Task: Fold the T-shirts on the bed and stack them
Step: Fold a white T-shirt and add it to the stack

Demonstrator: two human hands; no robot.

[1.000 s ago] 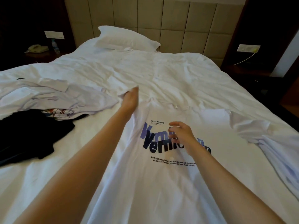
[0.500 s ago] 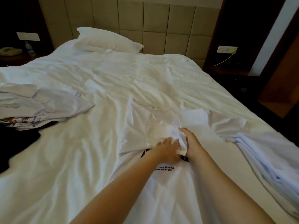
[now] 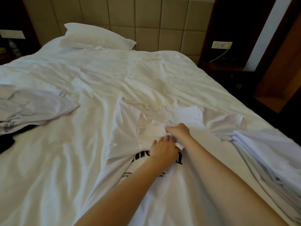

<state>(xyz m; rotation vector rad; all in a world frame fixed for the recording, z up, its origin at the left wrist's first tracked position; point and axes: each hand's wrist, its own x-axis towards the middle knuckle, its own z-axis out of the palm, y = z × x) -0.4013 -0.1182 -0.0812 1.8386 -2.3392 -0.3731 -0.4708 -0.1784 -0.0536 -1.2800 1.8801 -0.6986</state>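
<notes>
A white T-shirt point(image 3: 127, 136) with dark printed lettering lies spread on the bed in front of me, its left side and sleeve folded inward over the chest. My left hand point(image 3: 163, 150) rests on the folded sleeve, fingers over the fabric edge. My right hand point(image 3: 178, 131) pinches a bunched bit of the same sleeve just beyond it. At the right edge lies a stack of white T-shirts point(image 3: 267, 157). A loose heap of white T-shirts point(image 3: 35, 108) sits at the left, with a dark garment point(image 3: 6, 142) under it.
The bed point(image 3: 114, 75) is covered with a wrinkled white sheet. A pillow point(image 3: 96, 38) lies by the padded headboard. Dark nightstands flank the bed; a wall socket with a yellow cable point(image 3: 222, 45) is at the right. The bed's right edge drops to a dark floor.
The shirt's left side and sleeve were folded inward over the print. Both hands came together at the chest, and the right hand has taken hold of the sleeve fabric. The view swung right.
</notes>
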